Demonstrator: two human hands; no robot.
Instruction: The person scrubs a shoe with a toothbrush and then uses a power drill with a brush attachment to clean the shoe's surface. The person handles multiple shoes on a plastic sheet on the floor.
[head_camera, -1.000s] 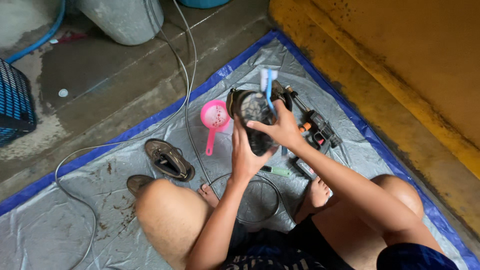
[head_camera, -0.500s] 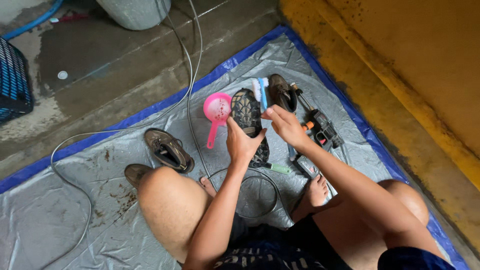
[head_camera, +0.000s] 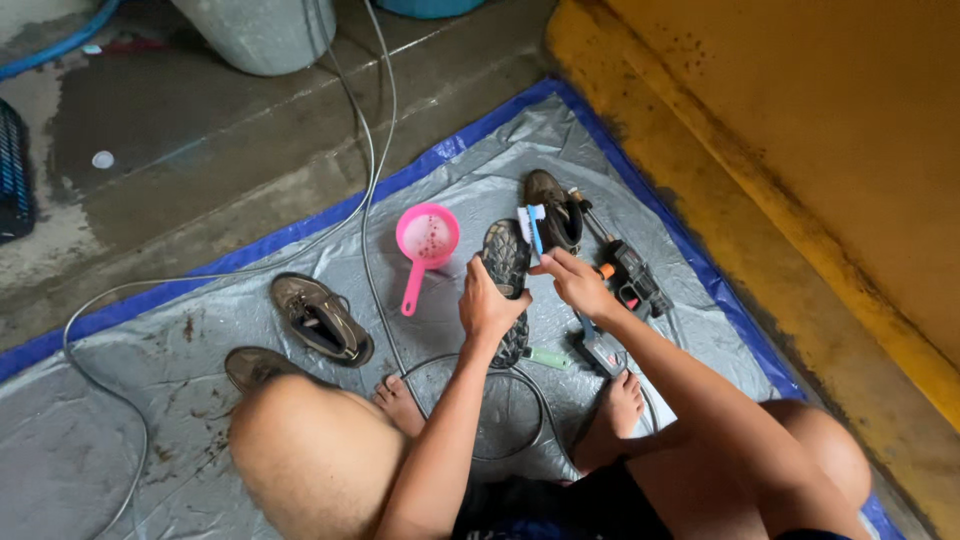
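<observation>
Nearest me, bare knees and feet rest on a grey tarp (head_camera: 600, 160) with a blue edge; I see the left hand (head_camera: 487, 308) wrapped around a dark shoe (head_camera: 507, 262), held sole-up at the centre. The right hand (head_camera: 578, 282) pinches a blue-and-white brush (head_camera: 531, 228) against the shoe's far end. Left sit two brown shoes (head_camera: 318, 318), farther a pink scoop (head_camera: 425, 243); right, another shoe (head_camera: 555, 208) and a black spray gun (head_camera: 630, 280).

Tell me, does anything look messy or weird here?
Yes. Reddish-brown mud smears stain the grey tarp. The left hand holds a shoe sole-up while the right hand holds a blue brush against it.
</observation>
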